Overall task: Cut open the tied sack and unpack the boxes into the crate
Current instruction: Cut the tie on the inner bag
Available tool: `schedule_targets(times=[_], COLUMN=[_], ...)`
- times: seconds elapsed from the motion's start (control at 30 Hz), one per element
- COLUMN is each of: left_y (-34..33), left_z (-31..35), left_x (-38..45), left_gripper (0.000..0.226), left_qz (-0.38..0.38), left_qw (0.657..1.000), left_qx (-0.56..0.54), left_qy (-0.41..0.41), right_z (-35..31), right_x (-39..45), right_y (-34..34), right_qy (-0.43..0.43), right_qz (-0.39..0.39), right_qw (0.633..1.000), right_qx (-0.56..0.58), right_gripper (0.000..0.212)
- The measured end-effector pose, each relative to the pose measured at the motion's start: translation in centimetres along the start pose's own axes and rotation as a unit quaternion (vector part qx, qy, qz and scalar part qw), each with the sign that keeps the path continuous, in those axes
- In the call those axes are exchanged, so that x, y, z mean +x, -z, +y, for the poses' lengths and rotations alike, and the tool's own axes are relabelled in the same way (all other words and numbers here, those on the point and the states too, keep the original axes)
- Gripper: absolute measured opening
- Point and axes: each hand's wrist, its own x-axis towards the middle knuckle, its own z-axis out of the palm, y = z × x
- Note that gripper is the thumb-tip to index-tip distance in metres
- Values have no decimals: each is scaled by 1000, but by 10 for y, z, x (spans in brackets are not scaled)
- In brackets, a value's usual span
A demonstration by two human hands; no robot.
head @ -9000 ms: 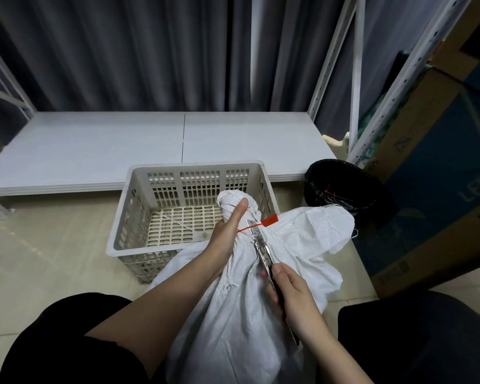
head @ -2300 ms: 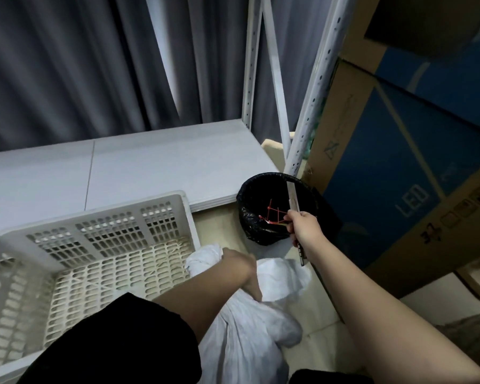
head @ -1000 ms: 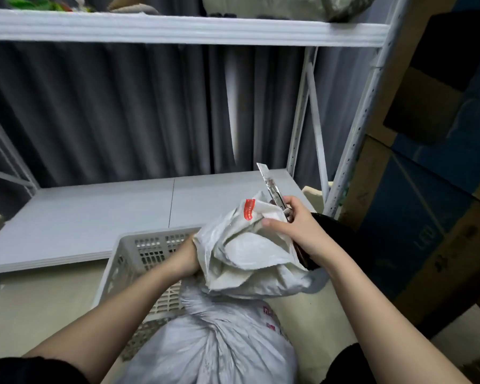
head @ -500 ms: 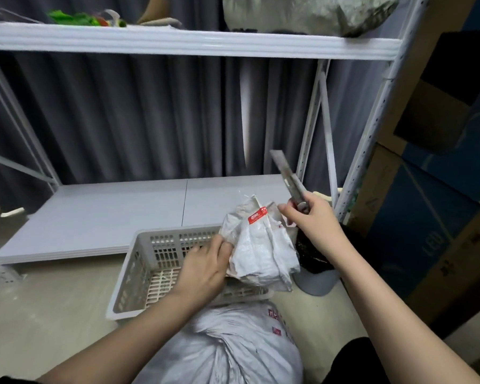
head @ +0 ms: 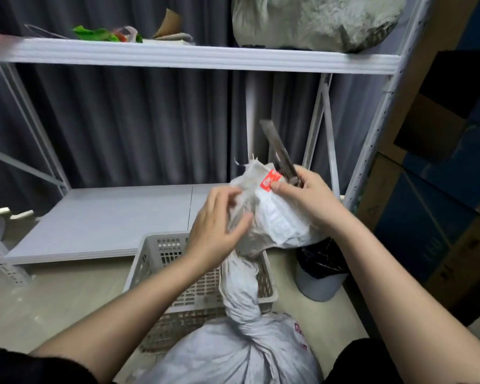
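The white woven sack [head: 241, 353] stands between my knees, its neck twisted and pulled up high. My left hand [head: 216, 225] lies against the left side of the sack's raised mouth [head: 275, 217], fingers fairly straight. My right hand [head: 308, 198] pinches the mouth by its red label [head: 270, 180] and also holds a utility knife [head: 279, 149], blade pointing up and away. The pale slotted crate [head: 161, 250] stands on the floor behind the sack. No boxes are visible.
A black-lined bin [head: 320, 268] stands right of the crate. A low white shelf board [head: 108, 220] runs behind it, an upper shelf [head: 191, 55] holds a grey sack and scraps. Large cardboard boxes [head: 441, 189] lean at the right.
Both hands lifted the sack's mouth higher and the view tilted up. My left hand shifted from below the mouth to its left side; my right hand returned to pinching the fabric at the label.
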Motion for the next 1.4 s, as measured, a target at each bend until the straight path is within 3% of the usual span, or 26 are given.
schedule_targets(times=[0.13, 0.2, 0.3, 0.37, 0.43, 0.5, 0.57, 0.63, 0.67, 0.73, 0.83, 0.93, 1.03, 1.1, 1.2, 1.27, 1.3, 1.37, 1.4], left_y=[19, 23, 25, 25, 28, 29, 29, 29, 28, 29, 30, 35, 37, 36, 38, 39, 40, 40, 39], left_z=[28, 35, 31, 22, 13, 6, 3, 2, 1, 3, 5, 4, -1, -4, -10, -18, -19, -22, -24], left_x=[54, 71, 81, 80, 77, 73, 69, 67, 66, 63, 60, 64, 63, 58, 48, 42, 39, 35, 34], left_gripper=[60, 59, 57, 43, 26, 18, 18, 20, 21, 24, 15, 5, 33, 39, 43, 25, 11, 7, 8], left_qz=[126, 89, 3, 1, 6, 1, 10, -14, -41, -114, -158, -185, -236, -256, -234, -218, -214, -213, -211], left_qw=[991, 995, 983, 982, 994, 998, 973, 948, 952, 979, 982, 974, 962, 956, 966, 957, 953, 953, 954], left_qx=[-9, -35, -160, -167, -96, 61, 228, 308, 296, 166, 24, 25, 87, 119, -11, -106, -131, -140, -140], left_qy=[-35, -2, 91, 83, 57, 17, -46, -79, -73, 9, 96, 126, 107, 78, 112, 160, 171, 165, 160], right_z=[-45, -51, -40, -29, -20, -13, -6, 0, 3, 7, 11, 16, 23, 24, 20, 22, 24, 28, 32], right_x=[16, 20, 20, 19, 19, 18, 15, 9, 7, 2, -3, -6, -10, -12, -15, -14, -14, -10, -9], right_y=[7, 4, -8, -12, -12, -14, -20, -28, -31, -34, -39, -45, -51, -54, -50, -39, -34, -28, -26], right_qy=[27, 34, 14, 1, -11, -19, -13, -2, 5, 17, 27, 36, 42, 34, -35, -134, -165, -186, -186], right_qz=[8, -3, 15, 23, 15, 14, 27, 49, 64, 86, 64, 75, 109, 112, 10, -100, -125, -90, -65], right_qw=[997, 995, 996, 995, 995, 997, 999, 999, 998, 996, 998, 996, 993, 993, 996, 964, 955, 966, 972], right_qx=[78, 93, 85, 93, 95, 75, 26, -14, -22, -20, 5, -13, -22, -21, 83, 206, 212, 154, 127], right_gripper=[23, 18, 17, 13, 11, 8, 12, 10, 9, 6, 5, 18, 21, 18, 5, 10, 12, 4, 10])
